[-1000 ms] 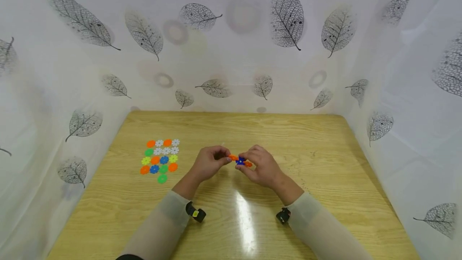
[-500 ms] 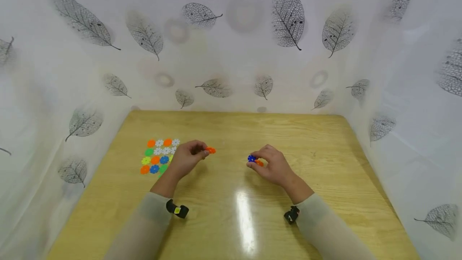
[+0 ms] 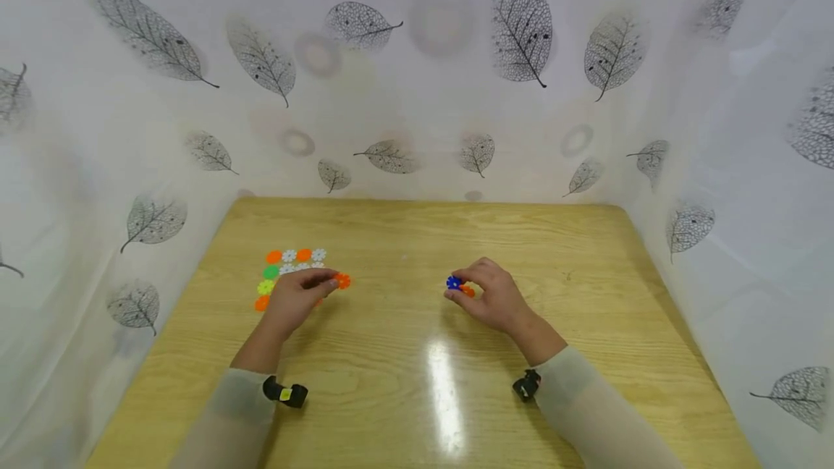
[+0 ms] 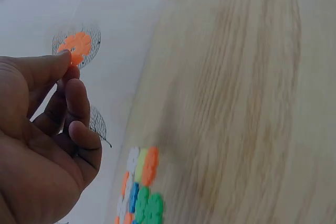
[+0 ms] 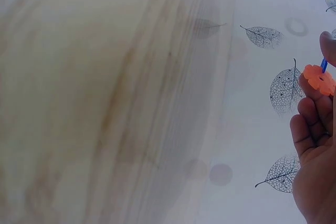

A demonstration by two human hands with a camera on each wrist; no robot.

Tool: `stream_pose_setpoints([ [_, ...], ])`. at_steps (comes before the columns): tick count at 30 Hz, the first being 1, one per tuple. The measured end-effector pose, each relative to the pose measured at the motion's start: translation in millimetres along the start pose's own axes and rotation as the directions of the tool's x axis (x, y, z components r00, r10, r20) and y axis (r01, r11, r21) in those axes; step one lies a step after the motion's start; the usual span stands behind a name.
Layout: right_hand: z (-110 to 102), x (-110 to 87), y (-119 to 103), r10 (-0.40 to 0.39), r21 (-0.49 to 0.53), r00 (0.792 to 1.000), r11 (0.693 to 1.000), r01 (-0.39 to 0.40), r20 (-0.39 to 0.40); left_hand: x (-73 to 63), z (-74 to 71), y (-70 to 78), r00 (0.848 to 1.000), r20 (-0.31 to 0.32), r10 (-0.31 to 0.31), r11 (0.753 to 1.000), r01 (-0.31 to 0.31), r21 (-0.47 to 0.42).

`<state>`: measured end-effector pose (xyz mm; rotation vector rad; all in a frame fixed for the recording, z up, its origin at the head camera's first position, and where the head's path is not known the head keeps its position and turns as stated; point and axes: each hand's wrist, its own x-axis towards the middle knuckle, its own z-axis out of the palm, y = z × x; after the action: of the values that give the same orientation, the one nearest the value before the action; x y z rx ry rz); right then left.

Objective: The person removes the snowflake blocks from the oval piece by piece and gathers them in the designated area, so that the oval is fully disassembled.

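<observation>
My left hand (image 3: 292, 304) pinches an orange flower-shaped interlocking disc (image 3: 343, 281) between thumb and finger, above the table at left of centre. The left wrist view shows this orange disc (image 4: 80, 43) at the fingertips, the other fingers curled below it. Right of centre, my right hand (image 3: 498, 301) pinches a dark blue disc (image 3: 453, 282) with an orange disc (image 3: 468, 292) joined to it. From the right wrist, that orange disc (image 5: 317, 80) faces the camera, and only the edge of the blue disc (image 5: 324, 65) shows.
Rows of loose discs in orange, white, green, yellow and blue lie on the left of the table, partly covered by my left hand; green discs (image 4: 151, 208) show in the left wrist view. Leaf-printed white sheeting (image 3: 417, 107) encloses the wooden table (image 3: 521, 237) at back and sides.
My hands were together at the centre, the left's orange disc against the blue one. They have parted: the left moved left over the loose discs with its orange disc, the right slightly right.
</observation>
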<state>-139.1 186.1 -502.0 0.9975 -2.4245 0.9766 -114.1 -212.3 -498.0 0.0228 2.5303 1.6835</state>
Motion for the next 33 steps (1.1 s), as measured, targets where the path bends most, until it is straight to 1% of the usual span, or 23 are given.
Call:
stream_pose_setpoints([
  [4,2,1.0,1,-0.008,-0.004,1.0,1.0,0.008,-0.007,-5.5,-9.2,-7.5,1.0,-0.021,-0.009,1.0,0.009,0.019],
  [10,3,1.4,0,-0.008,-0.009,1.0,1.0,0.008,-0.002,-17.7,-24.5,-20.6,0.997,-0.071,-0.042,0.998,0.046,0.053],
  [15,3,1.4,-1,-0.031,-0.007,0.999,0.999,0.031,-0.03,-26.6,-36.2,-23.7,0.993,-0.096,-0.067,0.997,0.071,0.044],
  [18,4,1.2,-1,-0.041,-0.007,0.998,0.999,0.04,-0.044,-31.0,-43.3,-25.1,0.991,-0.097,-0.095,0.992,0.102,0.076],
  [20,4,1.0,-2,-0.038,-0.009,0.998,0.999,0.038,-0.047,-34.2,-48.3,-27.0,0.987,-0.108,-0.122,0.987,0.133,0.093],
  [22,4,0.9,-2,-0.034,-0.007,0.998,0.999,0.034,-0.045,-37.7,-53.8,-29.5,0.984,-0.116,-0.137,0.982,0.15,0.117],
  [27,4,1.0,-4,-0.035,-0.005,0.999,0.999,0.035,-0.04,-47.5,-66.1,-37.2,0.978,-0.152,-0.146,0.968,0.173,0.184],
  [33,5,0.9,-4,-0.027,-0.002,0.999,1.0,0.027,-0.041,-56.5,-73.9,-45.8,0.971,-0.167,-0.173,0.938,0.214,0.272],
])
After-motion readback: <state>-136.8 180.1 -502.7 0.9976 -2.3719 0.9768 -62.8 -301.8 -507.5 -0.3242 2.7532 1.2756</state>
